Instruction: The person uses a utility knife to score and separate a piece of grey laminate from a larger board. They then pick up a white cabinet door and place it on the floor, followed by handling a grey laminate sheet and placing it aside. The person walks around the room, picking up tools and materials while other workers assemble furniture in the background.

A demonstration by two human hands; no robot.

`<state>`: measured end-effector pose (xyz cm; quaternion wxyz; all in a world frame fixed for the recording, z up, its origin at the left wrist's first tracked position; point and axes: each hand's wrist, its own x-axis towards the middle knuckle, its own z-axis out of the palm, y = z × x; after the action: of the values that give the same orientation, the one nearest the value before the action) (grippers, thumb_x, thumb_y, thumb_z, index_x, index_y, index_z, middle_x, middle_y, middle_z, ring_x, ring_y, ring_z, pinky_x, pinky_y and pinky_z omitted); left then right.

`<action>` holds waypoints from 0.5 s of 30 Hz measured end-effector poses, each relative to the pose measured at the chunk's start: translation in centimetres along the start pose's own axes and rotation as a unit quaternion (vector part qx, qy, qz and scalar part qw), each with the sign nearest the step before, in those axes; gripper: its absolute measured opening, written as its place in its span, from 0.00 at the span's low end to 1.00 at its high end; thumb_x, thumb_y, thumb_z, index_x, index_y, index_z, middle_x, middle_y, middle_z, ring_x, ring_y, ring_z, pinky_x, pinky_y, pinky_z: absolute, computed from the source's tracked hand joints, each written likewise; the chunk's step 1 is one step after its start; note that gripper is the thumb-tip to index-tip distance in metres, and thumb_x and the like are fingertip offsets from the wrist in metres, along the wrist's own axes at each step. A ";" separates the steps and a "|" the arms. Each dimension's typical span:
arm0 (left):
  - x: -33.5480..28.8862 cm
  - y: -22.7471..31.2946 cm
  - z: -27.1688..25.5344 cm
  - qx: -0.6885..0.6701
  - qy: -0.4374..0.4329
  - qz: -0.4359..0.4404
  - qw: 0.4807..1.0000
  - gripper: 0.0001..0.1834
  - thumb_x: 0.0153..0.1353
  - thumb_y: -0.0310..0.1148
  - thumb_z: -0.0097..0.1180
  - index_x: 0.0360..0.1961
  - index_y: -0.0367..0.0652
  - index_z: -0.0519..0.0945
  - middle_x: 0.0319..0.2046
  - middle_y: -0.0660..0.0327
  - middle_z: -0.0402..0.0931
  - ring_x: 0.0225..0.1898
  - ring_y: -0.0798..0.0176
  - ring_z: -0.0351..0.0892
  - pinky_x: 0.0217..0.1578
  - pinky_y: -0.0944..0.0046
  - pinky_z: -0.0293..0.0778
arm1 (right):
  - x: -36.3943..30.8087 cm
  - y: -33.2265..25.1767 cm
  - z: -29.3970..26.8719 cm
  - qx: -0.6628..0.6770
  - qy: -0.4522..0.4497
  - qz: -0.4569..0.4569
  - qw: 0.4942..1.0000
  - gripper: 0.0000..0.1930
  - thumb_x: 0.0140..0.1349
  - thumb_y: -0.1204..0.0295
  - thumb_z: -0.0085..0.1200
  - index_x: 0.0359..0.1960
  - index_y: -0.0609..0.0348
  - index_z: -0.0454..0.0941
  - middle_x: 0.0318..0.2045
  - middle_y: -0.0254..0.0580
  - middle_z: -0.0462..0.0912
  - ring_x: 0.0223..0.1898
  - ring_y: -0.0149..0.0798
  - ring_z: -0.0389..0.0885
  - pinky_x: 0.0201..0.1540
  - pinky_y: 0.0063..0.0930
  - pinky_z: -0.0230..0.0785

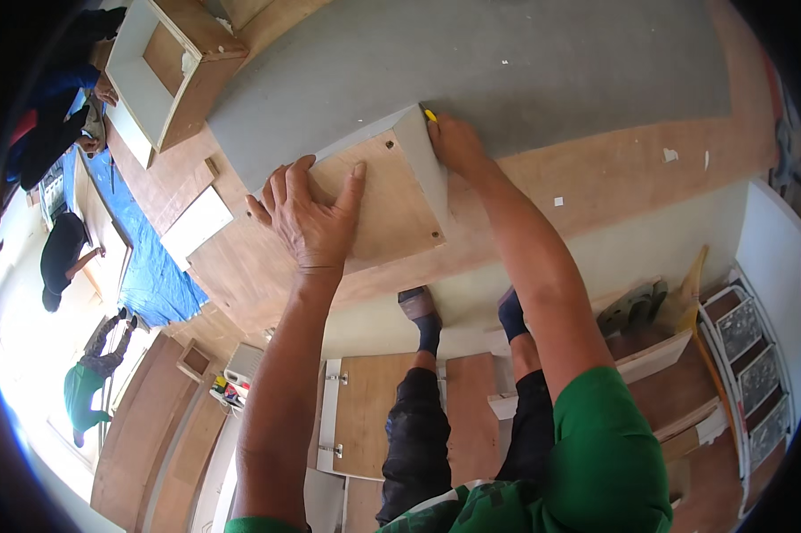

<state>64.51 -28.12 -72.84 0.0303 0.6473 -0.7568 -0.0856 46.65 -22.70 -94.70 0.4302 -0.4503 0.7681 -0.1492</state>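
Observation:
A shallow wooden box or panel with pale grey sides and dark round holes near its corners lies on the workbench before me. My left hand rests spread on its wooden face, the fingers reaching to its far left edge. At the box's far right corner, my right hand is closed round a small tool with a yellow body and dark tip, which looks like a utility knife. Most of that tool is hidden in my fist. Its tip is by the corner; whether it touches cannot be made out.
Under the box spreads a large grey sheet on the wooden bench. An open box stands far left, near a co-worker's hand. Other people are beyond a blue tarp. A stepladder is at right; hinged boards lie by my legs.

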 end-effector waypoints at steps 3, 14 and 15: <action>-0.1 0.1 -0.2 -0.003 -0.011 -0.010 1.000 0.34 0.47 0.60 0.65 0.46 0.44 0.80 0.46 0.56 0.74 0.58 0.50 0.67 0.67 0.35 0.38 | -0.1 -0.6 -0.3 0.019 -0.004 0.020 1.000 0.19 0.70 0.60 0.40 0.41 0.66 0.74 0.35 0.63 0.82 0.41 0.63 0.80 0.46 0.55 0.71; 0.0 0.2 -0.1 -0.003 -0.015 -0.010 1.000 0.34 0.46 0.60 0.65 0.46 0.45 0.80 0.46 0.56 0.75 0.58 0.51 0.67 0.67 0.36 0.39 | 0.3 -1.7 -1.7 -0.040 -0.072 0.037 0.996 0.15 0.68 0.66 0.42 0.45 0.65 0.76 0.41 0.59 0.82 0.45 0.58 0.81 0.46 0.49 0.73; 0.1 0.3 -0.1 -0.003 -0.010 -0.009 1.000 0.33 0.46 0.60 0.65 0.46 0.45 0.80 0.46 0.56 0.75 0.58 0.51 0.67 0.67 0.36 0.39 | 0.6 -1.8 -1.9 -0.058 -0.087 0.034 0.994 0.15 0.67 0.68 0.42 0.46 0.65 0.76 0.42 0.58 0.82 0.46 0.58 0.81 0.46 0.49 0.73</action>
<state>64.25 -28.15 -72.74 0.0237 0.6529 -0.7511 -0.0947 46.02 -24.47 -92.81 0.4739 -0.4591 0.7498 -0.0499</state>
